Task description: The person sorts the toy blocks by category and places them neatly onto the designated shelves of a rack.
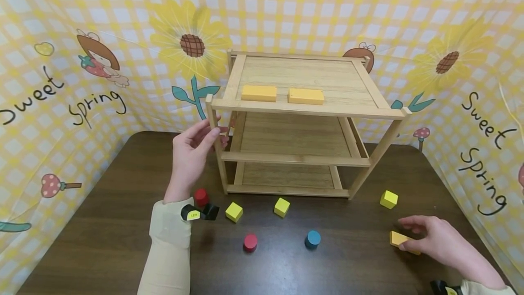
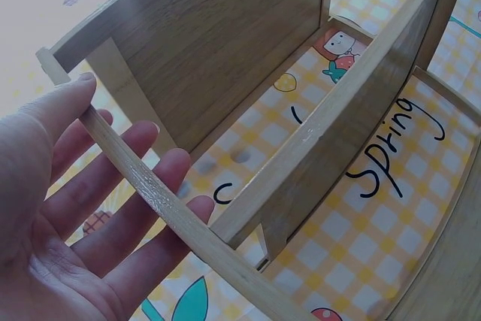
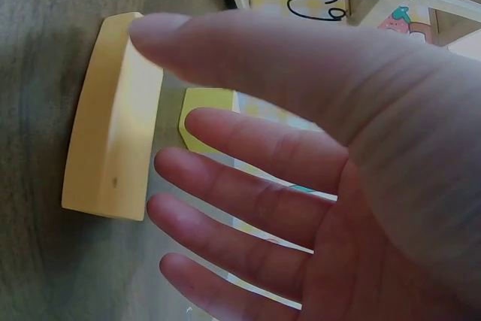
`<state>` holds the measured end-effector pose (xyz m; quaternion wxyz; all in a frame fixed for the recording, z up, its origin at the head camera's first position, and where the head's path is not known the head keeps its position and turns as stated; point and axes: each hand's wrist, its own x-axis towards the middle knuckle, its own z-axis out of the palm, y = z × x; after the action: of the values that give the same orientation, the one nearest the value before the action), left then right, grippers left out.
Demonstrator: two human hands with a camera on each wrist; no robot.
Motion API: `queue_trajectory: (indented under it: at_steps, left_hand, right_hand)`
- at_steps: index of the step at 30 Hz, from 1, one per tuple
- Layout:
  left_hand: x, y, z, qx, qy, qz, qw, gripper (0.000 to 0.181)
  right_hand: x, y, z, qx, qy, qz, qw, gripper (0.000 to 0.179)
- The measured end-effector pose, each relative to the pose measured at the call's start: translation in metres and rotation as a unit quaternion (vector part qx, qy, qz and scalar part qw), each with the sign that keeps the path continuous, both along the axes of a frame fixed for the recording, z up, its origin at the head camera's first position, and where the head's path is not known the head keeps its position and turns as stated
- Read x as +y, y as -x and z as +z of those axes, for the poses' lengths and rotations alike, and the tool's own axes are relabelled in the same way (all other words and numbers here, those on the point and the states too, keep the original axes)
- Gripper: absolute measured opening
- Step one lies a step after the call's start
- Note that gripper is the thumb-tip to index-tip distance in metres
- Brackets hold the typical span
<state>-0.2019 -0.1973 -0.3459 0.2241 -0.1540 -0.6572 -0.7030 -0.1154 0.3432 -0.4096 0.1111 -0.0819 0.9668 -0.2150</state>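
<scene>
A three-tier wooden shelf point(image 1: 294, 158) stands at the back of the table. My left hand point(image 1: 191, 149) holds its front left post point(image 2: 143, 178), thumb on the near side and fingers behind it. At the right, my right hand point(image 1: 438, 240) is at a yellow-orange rectangular block point(image 1: 398, 239) lying on the table. In the right wrist view, the thumb point(image 3: 161, 35) overlaps one end of this block, while the other fingers stretch out loosely beside it. Two similar blocks, one on the left point(image 1: 259, 94) and one on the right point(image 1: 305, 96), lie along the front of the top shelf.
Yellow cubes sit before the shelf, at left point(image 1: 234, 212), middle point(image 1: 281, 207) and right point(image 1: 389, 199). A red cylinder point(image 1: 250, 242) and a blue cylinder point(image 1: 313, 239) stand nearer. Another red cylinder point(image 1: 201, 196) is by my left wrist. Checked cloth point(image 1: 294, 8) hangs around the dark table point(image 1: 110, 222).
</scene>
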Motion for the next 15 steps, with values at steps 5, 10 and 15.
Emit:
queue_trajectory:
  at_steps: [5,10,15]
  left_hand:
    - [0.0001,0.0004,-0.0004,0.0,0.003,0.004,1.0,0.031]
    - [0.0005,0.0004,0.0001,0.003,0.005,0.008,1.0,0.031]
    - [0.0004,0.0006,-0.0003,0.003,0.005,0.006,1.0,0.031]
  right_hand:
    - [0.0023,0.0014,-0.0043,-0.014,-0.001,0.002,0.9999,0.052]
    - [0.0044,0.002,-0.0067,-0.018,-0.001,0.001,0.9998,0.051]
    - [0.0044,0.0024,-0.0089,-0.027,-0.008,-0.005,0.9996,0.048]
